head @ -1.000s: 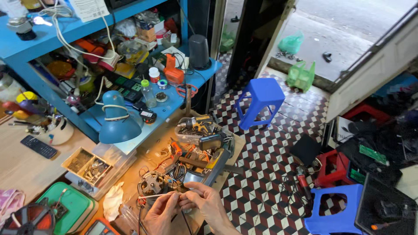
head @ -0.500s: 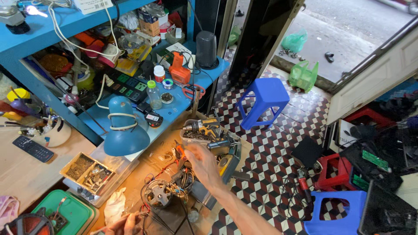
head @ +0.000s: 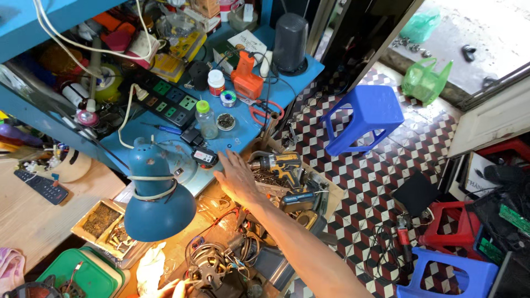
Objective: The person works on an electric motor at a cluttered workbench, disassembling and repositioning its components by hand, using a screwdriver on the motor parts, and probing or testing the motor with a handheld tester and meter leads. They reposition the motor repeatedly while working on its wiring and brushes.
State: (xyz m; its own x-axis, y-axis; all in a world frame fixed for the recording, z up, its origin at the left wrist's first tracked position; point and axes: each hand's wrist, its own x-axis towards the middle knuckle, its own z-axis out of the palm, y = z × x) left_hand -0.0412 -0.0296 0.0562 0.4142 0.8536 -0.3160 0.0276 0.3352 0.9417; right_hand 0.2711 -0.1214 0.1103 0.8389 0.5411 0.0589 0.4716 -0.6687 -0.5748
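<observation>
Right hand [head: 234,179] stretched flat over the cluttered worktop [head: 243,132], fingers [head: 223,160] spread apart and holding nothing, hovering just beside the yellow-and-black cordless drill [head: 281,165] and the small black battery block [head: 205,157]; left hand [head: 171,288] barely visible at frame bottom, its grip cannot be told.

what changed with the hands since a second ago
The right hand let go of the small part both hands were working on near the motor and reached forward across the bench, now open and flat beside the cordless drill, holding nothing. The left hand stayed low by the motor, barely in view. The blue lamp and the bench clutter kept their places.
</observation>
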